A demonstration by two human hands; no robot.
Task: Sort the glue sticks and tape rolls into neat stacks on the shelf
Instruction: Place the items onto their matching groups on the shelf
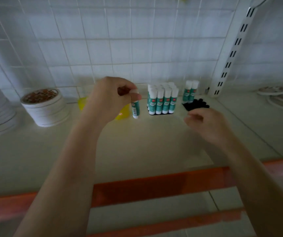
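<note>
The left hand [110,98] pinches one glue stick [136,109] by its cap, upright above the shelf [137,142], just left of the upright glue stick block [163,100]. The right hand [205,124] hovers nearby, fingers [191,118] loosely curled, holding nothing. Tape rolls [45,106] stand stacked at left.

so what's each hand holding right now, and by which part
The left hand pinches a glue stick by its white cap end, the body hanging down. The right hand holds nothing, fingers loosely curled.
</note>
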